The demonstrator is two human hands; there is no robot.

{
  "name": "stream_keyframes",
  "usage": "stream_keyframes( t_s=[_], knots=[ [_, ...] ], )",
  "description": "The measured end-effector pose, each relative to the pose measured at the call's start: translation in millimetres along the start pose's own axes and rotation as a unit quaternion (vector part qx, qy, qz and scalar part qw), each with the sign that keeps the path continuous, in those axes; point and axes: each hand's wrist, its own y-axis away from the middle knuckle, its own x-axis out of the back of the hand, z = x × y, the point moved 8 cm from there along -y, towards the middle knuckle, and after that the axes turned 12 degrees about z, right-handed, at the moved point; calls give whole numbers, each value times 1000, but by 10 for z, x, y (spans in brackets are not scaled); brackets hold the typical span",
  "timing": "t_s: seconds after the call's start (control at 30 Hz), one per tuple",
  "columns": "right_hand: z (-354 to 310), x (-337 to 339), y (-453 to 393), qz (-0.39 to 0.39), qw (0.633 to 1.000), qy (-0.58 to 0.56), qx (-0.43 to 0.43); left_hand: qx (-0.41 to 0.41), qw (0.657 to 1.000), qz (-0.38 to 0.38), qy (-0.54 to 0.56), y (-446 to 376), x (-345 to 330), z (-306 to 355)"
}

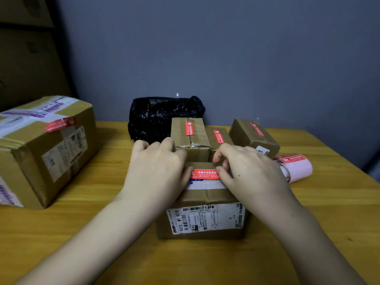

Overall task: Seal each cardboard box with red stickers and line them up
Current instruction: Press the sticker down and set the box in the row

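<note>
Left hand (pixel 158 163) and right hand (pixel 244 167) flat with relaxed fingers pressing a red sticker (pixel 205 174) onto the near box (pixel 205 214), three stickered boxes behind, worktop (pixel 308 233) beneath

Both bare forearms reaching forward from the lower corners, converging toward the middle. Left hand (pixel 158 165) palm down, knuckles up, fingers bent over and pointing away, thumb tucked along its inner edge and pressing downward. Right hand (pixel 244 167) likewise palm down, just beside the left, fingers curled loosely, the thumb and forefinger drawn together at the tips toward the left hand. Wrists level, slightly angled inward. Hands close but apart, a narrow gap between the two thumbs. Sleeves none; skin bare to the elbows.
</note>
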Motion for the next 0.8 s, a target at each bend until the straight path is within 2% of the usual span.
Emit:
stream_keyframes(
  t_s=[0.4,0.53,0.8],
  knots=[
    [-98,-17,-22,23,997,61,28,-14,999,-11,-26,-14,-43,50],
    [-161,-63,-18,47,989,124,62,-20,999,-3,-28,-16,-28,65],
    [-164,-119,-14,61,988,116,83,-31,999,9,-31,-8,-20,80]
  ],
)
